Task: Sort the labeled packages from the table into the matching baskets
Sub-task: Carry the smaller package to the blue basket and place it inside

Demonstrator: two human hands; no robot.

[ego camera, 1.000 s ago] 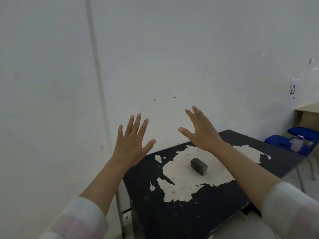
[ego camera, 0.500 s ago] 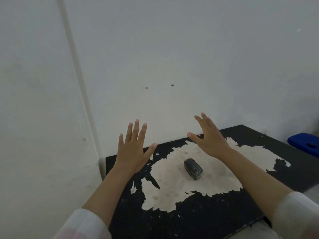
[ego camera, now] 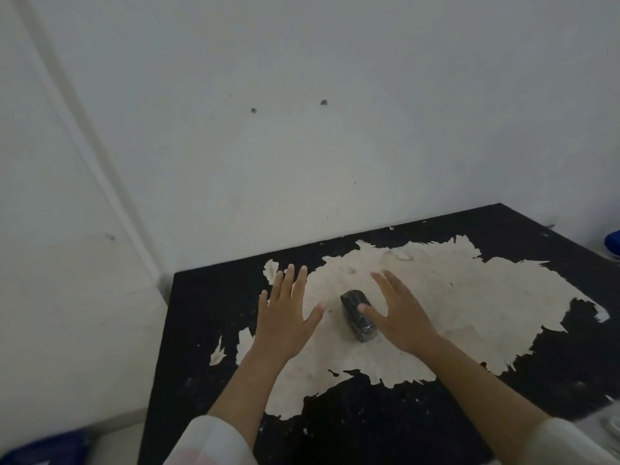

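Note:
A small dark wrapped package (ego camera: 356, 313) lies on the worn pale patch in the middle of the black table (ego camera: 214, 303). My left hand (ego camera: 285, 317) hovers flat just left of it, fingers spread, holding nothing. My right hand (ego camera: 399, 317) is spread just right of the package, its thumb over the package's near right side; whether it touches is unclear. No label on the package can be read. No baskets are clearly in view.
White walls meet in a corner right behind the table's far left edge. A blue object (ego camera: 612, 243) shows at the far right edge, and another blue shape (ego camera: 43, 448) sits at the bottom left, below the table.
Both hands have come down from in front of the wall to just above the table, on either side of the package. The view has tilted down and drawn closer.

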